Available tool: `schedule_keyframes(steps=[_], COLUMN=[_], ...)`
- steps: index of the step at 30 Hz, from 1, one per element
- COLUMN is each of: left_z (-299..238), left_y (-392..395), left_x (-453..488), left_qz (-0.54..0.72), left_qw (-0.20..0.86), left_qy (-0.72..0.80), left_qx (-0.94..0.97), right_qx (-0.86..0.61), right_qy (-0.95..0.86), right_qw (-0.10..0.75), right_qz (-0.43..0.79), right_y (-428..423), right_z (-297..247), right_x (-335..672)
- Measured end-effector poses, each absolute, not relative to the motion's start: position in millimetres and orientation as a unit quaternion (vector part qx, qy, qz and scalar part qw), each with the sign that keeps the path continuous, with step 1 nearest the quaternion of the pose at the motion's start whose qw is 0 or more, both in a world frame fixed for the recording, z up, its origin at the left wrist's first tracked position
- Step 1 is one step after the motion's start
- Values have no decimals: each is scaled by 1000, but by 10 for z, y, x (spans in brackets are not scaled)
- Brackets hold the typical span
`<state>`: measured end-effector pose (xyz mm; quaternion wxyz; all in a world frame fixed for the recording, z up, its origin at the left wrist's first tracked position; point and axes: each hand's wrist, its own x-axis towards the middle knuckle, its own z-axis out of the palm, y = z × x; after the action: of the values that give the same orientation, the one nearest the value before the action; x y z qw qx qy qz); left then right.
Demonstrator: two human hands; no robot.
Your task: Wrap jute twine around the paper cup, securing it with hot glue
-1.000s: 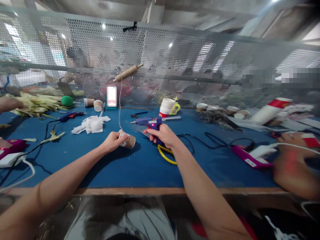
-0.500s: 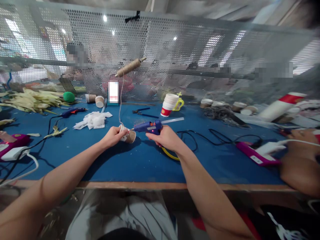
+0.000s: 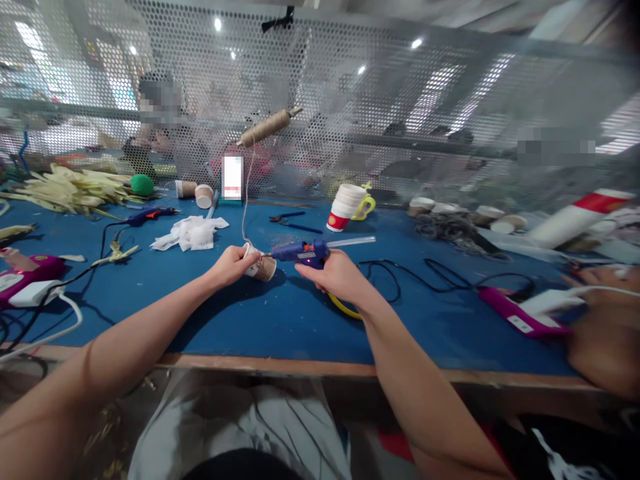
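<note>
My left hand point(image 3: 234, 267) grips a small paper cup point(image 3: 265, 268) partly wrapped in brown twine and tilted on its side, its lower part facing right. Up from the cup runs a strand of twine point(image 3: 245, 213) to a twine spool point(image 3: 270, 127) hanging in front of the mesh panel. In my right hand point(image 3: 336, 272) is a blue hot glue gun point(image 3: 303, 251), a small red light glowing on its body. A clear glue stick point(image 3: 353, 241) sticks out of its back end. The gun's nozzle is at the cup's side; whether it touches is too small to tell.
Behind the blue table point(image 3: 300, 327) stands a perforated metal panel point(image 3: 330, 100). Stacked paper cups point(image 3: 345, 208), pliers point(image 3: 295, 223), white cloth point(image 3: 189, 233), a phone point(image 3: 233, 179) and a second glue gun point(image 3: 150, 215) lie around. Purple power strips point(image 3: 523, 319) flank me. A co-worker's blurred arm point(image 3: 605, 333) is at right.
The camera view has shifted slightly, moving the background things rightward. Both hands keep their hold, with the glue gun's nozzle still at the cup.
</note>
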<state>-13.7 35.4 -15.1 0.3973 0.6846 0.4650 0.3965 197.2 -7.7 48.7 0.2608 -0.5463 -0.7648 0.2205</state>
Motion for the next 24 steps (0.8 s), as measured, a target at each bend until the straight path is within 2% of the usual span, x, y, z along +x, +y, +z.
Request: schedule_keyframes(steps=[12,18,24], left_z=[-133,-142,-138], left_y=[353,348,344], left_x=[-125,-124,-118], left_qz=[410,414,419], left_qw=[431,423,449], left_qy=[454,461,453], left_qx=[663,662,647], right_qx=[-530,-531,-523], right_qy=[-781,-784,-794], right_qw=[251,275,263], right_qz=[217,167,162], right_y=[-131,-122,-134], right_z=[515,492,502], right_x=[1951,1956,1957])
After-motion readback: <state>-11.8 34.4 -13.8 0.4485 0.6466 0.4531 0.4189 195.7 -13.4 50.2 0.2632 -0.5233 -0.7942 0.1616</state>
